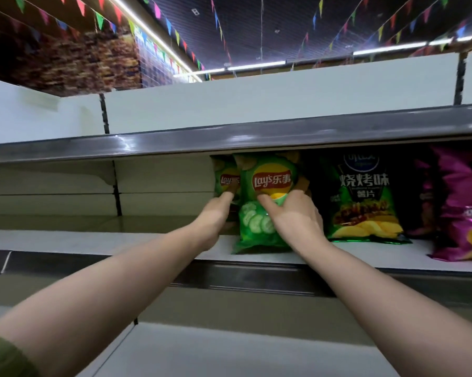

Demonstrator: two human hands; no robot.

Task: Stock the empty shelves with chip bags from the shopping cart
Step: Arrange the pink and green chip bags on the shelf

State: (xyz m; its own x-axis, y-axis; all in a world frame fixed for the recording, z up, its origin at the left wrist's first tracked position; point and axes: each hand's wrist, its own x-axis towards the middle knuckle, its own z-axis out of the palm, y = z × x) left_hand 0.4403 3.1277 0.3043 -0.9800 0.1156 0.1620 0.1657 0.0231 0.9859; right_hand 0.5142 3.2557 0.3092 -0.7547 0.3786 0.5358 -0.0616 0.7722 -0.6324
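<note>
Front green Lay's bag (267,183) stood upright near shelf (93,240) front edge. Right hand (297,216) clamped it, thumb on face, fingers round right side. Left hand (215,216) thumb touched second green bag (224,178) behind-left; fingers hidden, grip unclear. Black-green bag (362,197) and purple bag (463,202) stood further right.
</note>
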